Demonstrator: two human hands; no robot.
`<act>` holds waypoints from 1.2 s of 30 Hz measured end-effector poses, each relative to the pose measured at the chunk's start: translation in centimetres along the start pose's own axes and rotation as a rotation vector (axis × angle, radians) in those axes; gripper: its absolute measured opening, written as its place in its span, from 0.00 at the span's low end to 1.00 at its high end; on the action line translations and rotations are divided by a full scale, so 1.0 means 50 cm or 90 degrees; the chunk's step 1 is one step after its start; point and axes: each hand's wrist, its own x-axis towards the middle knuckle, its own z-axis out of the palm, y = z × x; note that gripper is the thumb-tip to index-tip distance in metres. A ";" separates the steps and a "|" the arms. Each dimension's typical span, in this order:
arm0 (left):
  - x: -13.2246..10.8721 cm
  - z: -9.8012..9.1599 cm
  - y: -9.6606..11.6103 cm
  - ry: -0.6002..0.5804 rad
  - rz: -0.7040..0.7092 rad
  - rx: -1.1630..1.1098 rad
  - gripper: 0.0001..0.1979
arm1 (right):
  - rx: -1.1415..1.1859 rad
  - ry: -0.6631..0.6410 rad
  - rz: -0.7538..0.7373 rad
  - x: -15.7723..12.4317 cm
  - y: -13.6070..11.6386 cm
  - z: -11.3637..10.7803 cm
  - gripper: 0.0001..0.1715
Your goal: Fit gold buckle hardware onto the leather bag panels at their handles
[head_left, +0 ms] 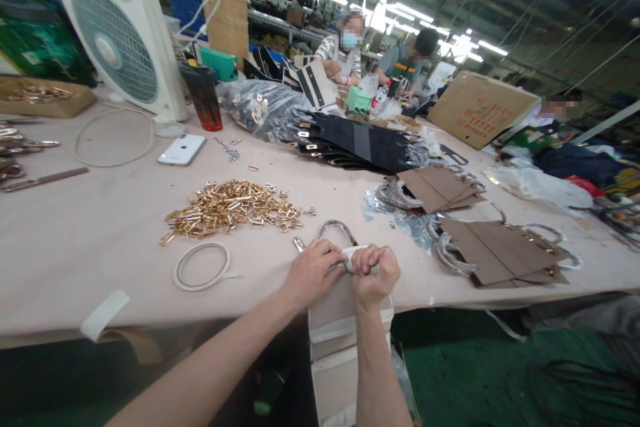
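A beige bag panel point(334, 327) hangs over the table's front edge toward me, with a plastic-wrapped curved handle point(340, 227) at its far end. My left hand point(316, 270) presses on its upper edge, fingers bent around it and thumb toward the right hand. Just to the right, my right hand point(374, 273) is closed in a fist around the pale folded edge. What lies inside that fist is hidden. A gold metal clasp point(299, 244) shows beside the left fingers. Beyond it spreads a pile of small gold fittings point(235, 207).
Left of my hands lies a roll of tape point(203, 246). A phone point(182, 149), a dark cup point(203, 97) and a fan point(115, 33) stand farther back. Brown bag panels point(500, 250) are stacked at right, black panels point(360, 140) behind. Two people work across the table.
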 end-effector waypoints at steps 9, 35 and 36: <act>0.000 -0.001 -0.001 -0.011 -0.001 0.001 0.08 | -0.012 -0.017 -0.015 -0.004 0.008 0.004 0.21; 0.000 0.016 -0.019 0.045 0.005 -0.041 0.16 | -0.027 0.033 0.173 0.103 -0.009 0.010 0.25; 0.001 0.016 -0.019 0.042 0.014 -0.039 0.16 | -0.044 0.019 0.191 0.106 0.000 0.015 0.25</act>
